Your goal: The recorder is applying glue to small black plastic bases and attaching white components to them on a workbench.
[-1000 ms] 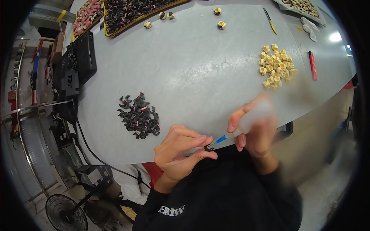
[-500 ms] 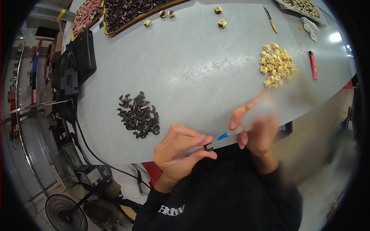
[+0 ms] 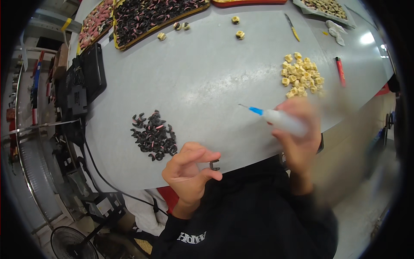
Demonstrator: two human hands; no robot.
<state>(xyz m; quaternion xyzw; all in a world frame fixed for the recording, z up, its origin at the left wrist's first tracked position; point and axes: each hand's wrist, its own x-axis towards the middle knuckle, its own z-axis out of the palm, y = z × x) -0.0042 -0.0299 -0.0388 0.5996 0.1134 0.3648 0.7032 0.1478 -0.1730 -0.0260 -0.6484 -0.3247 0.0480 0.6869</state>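
Between the thumb and fingertips of my left hand (image 3: 189, 168) is a small black C-shaped piece (image 3: 214, 165), its gap turned to the right. My right hand (image 3: 299, 134) is wrapped round a whitish squeeze bottle (image 3: 284, 122) with a blue tip and a thin metal needle. That needle points left over the table, apart from the black piece. Left of my left hand lies a pile of black curved pieces (image 3: 154, 137), some with pink parts. Beyond my right hand sits a heap of cream-coloured hollow blocks (image 3: 302, 74).
Several cream-and-black assembled pieces (image 3: 240, 35) lie across the far side of the grey table (image 3: 202, 82). Trays of black-pink pieces (image 3: 155, 19) and pink ones (image 3: 97, 21) stand far left. A yellow-handled knife (image 3: 293, 29) and a red lighter (image 3: 340, 71) lie right; a fan (image 3: 73, 241) stands lower left.
My right hand has drawn the bottle up and away from the black piece. My left hand, still pinching that piece, has shifted slightly left. The view has tilted a little.
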